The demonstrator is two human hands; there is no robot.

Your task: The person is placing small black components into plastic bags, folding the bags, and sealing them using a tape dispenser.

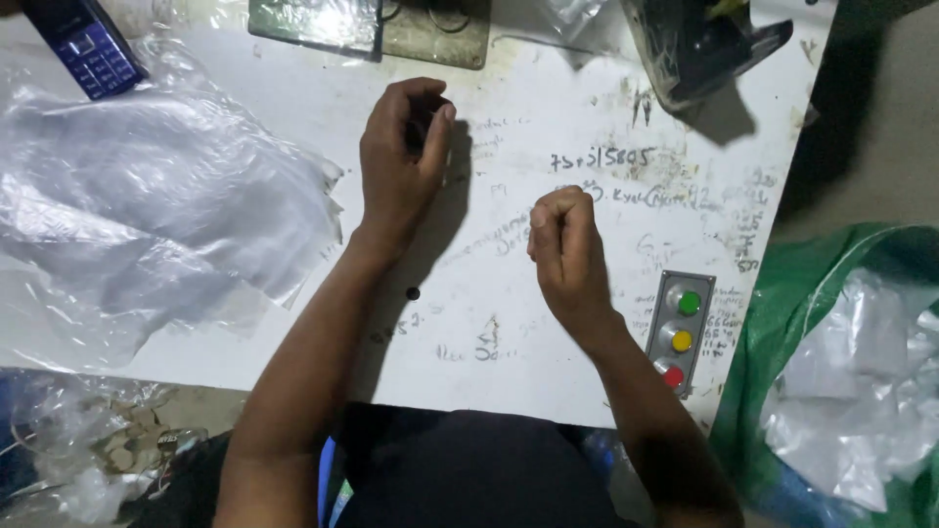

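Your right hand (567, 249) is fisted mid-frame, contents hidden, while the left hand (403, 152) pinches a small dark part (419, 127) above it; looks light, rigid, so hold its rim.

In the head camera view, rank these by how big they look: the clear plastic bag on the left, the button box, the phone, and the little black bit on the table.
1. Clear plastic bag
2. Phone and button box: look alike, and the phone is cut off
3. Black bit

Both curled hands, left (403, 147) and right (564, 244), over the white table (293, 323).
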